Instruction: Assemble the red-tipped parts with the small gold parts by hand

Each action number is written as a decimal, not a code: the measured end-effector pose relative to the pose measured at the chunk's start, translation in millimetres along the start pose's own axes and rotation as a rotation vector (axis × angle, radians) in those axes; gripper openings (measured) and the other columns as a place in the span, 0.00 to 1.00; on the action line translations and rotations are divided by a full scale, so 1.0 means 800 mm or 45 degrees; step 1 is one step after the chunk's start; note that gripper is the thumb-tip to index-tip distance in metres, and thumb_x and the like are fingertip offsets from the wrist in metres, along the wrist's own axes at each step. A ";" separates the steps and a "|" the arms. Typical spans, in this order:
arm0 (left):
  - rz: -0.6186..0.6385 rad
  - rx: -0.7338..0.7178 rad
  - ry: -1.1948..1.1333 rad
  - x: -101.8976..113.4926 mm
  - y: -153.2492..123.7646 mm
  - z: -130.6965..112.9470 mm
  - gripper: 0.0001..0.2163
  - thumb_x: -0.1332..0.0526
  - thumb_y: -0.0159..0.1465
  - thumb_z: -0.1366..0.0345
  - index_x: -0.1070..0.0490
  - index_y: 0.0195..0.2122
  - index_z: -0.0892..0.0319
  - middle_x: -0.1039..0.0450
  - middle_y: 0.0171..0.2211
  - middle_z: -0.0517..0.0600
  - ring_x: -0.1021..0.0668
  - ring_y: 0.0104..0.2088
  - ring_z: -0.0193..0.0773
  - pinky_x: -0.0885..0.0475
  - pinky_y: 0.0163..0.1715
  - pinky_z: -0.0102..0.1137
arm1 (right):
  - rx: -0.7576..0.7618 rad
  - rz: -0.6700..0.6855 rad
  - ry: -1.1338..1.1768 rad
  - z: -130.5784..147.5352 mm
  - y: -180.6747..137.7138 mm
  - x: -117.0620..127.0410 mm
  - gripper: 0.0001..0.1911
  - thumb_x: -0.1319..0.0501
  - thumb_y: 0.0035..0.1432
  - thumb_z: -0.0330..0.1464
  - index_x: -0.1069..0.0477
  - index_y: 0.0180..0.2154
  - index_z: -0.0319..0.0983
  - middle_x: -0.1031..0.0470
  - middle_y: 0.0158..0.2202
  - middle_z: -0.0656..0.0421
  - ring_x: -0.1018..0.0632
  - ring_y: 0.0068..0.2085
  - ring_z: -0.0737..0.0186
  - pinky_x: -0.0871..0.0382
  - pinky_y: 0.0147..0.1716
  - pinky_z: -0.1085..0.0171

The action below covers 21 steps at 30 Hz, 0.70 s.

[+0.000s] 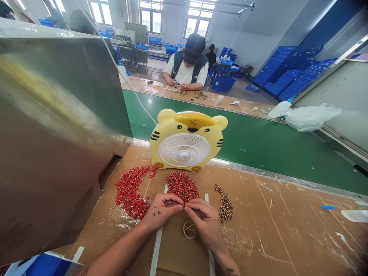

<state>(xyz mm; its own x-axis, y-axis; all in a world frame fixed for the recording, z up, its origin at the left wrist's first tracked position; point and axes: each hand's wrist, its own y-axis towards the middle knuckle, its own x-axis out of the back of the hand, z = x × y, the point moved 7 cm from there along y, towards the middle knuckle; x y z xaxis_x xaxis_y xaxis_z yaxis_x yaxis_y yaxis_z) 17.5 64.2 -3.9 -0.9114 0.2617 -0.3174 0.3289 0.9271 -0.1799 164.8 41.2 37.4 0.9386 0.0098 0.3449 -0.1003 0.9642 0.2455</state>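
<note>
Both forearms are bare — no sleeves or gloves — with small dark tattoo marks on the left hand [161, 210].

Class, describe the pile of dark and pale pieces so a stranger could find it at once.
Start at the yellow tiger fan on the cardboard-covered bench. Below its right side, beside the right hand, lies a thin curved strip of pieces. Unlike the two red piles, it is dark and pale.

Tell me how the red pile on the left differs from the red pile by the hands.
The left red pile is spread in a loose curved band; the middle red pile is a tighter heap. The left hand and right hand meet at the middle pile's edge; the left pile lies untouched. Both are small red pieces on cardboard.
</note>
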 end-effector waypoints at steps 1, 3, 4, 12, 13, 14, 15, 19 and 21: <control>0.000 -0.001 0.002 0.000 0.000 -0.001 0.10 0.27 0.51 0.64 0.19 0.32 0.63 0.19 0.30 0.52 0.21 0.31 0.36 0.27 0.35 0.28 | 0.010 0.011 -0.002 0.001 0.000 -0.001 0.05 0.35 0.59 0.31 0.20 0.34 0.41 0.21 0.33 0.56 0.21 0.35 0.61 0.27 0.35 0.64; 0.000 -0.004 0.018 -0.001 -0.001 -0.002 0.09 0.27 0.51 0.64 0.19 0.32 0.63 0.19 0.30 0.53 0.21 0.31 0.37 0.27 0.36 0.29 | 0.020 0.034 -0.018 0.002 0.000 -0.002 0.05 0.36 0.60 0.30 0.19 0.35 0.41 0.21 0.33 0.56 0.21 0.35 0.61 0.27 0.35 0.64; -0.002 -0.009 0.029 0.000 -0.002 -0.002 0.09 0.28 0.52 0.64 0.19 0.32 0.63 0.19 0.31 0.53 0.20 0.32 0.37 0.27 0.36 0.29 | 0.027 0.042 -0.030 0.003 -0.001 -0.002 0.05 0.36 0.60 0.30 0.19 0.35 0.42 0.21 0.33 0.56 0.21 0.35 0.61 0.27 0.35 0.64; -0.005 -0.071 0.090 0.002 -0.004 0.003 0.08 0.29 0.54 0.64 0.19 0.33 0.62 0.19 0.32 0.53 0.20 0.33 0.38 0.26 0.36 0.29 | -0.037 0.095 -0.059 0.001 -0.001 -0.001 0.07 0.37 0.61 0.32 0.19 0.38 0.43 0.20 0.35 0.56 0.21 0.36 0.60 0.27 0.37 0.64; -0.010 -0.092 0.119 0.002 -0.004 0.002 0.07 0.30 0.55 0.64 0.19 0.33 0.62 0.19 0.32 0.53 0.20 0.33 0.38 0.27 0.35 0.28 | -0.080 0.095 -0.040 -0.003 -0.001 -0.001 0.07 0.37 0.61 0.33 0.19 0.36 0.42 0.20 0.35 0.56 0.21 0.36 0.60 0.27 0.37 0.64; -0.019 -0.120 0.157 0.002 -0.005 -0.001 0.06 0.30 0.55 0.65 0.18 0.33 0.61 0.19 0.32 0.53 0.20 0.32 0.38 0.27 0.34 0.28 | -0.119 0.095 -0.022 -0.007 -0.001 0.000 0.07 0.36 0.61 0.34 0.19 0.35 0.42 0.20 0.35 0.56 0.21 0.36 0.60 0.27 0.37 0.64; -0.031 -0.151 0.201 0.002 -0.006 -0.005 0.06 0.31 0.55 0.65 0.18 0.32 0.61 0.20 0.31 0.53 0.21 0.32 0.38 0.27 0.34 0.27 | -0.152 0.098 -0.008 -0.010 0.000 0.000 0.07 0.36 0.60 0.34 0.19 0.34 0.41 0.20 0.34 0.56 0.21 0.36 0.59 0.27 0.37 0.64; -0.073 -0.207 0.329 0.001 -0.008 -0.013 0.04 0.32 0.56 0.67 0.18 0.31 0.61 0.20 0.30 0.52 0.21 0.31 0.37 0.27 0.33 0.27 | -0.212 0.149 -0.003 -0.015 0.000 -0.002 0.09 0.36 0.61 0.37 0.20 0.33 0.40 0.20 0.32 0.56 0.21 0.34 0.59 0.29 0.35 0.64; -0.080 -0.201 0.355 0.001 -0.009 -0.011 0.04 0.32 0.56 0.67 0.19 0.31 0.61 0.19 0.29 0.52 0.21 0.30 0.38 0.27 0.32 0.28 | -0.205 0.171 -0.013 -0.014 0.000 -0.004 0.10 0.37 0.62 0.38 0.21 0.32 0.40 0.21 0.31 0.56 0.22 0.33 0.59 0.30 0.34 0.64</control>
<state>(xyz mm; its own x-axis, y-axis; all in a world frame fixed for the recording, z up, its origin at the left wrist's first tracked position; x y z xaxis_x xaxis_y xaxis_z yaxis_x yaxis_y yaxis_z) 12.2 60.6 5.5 -0.9686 0.2456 -0.0389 0.2471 0.9683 -0.0374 165.8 44.4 26.2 0.9170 0.1389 0.3738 -0.1691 0.9844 0.0490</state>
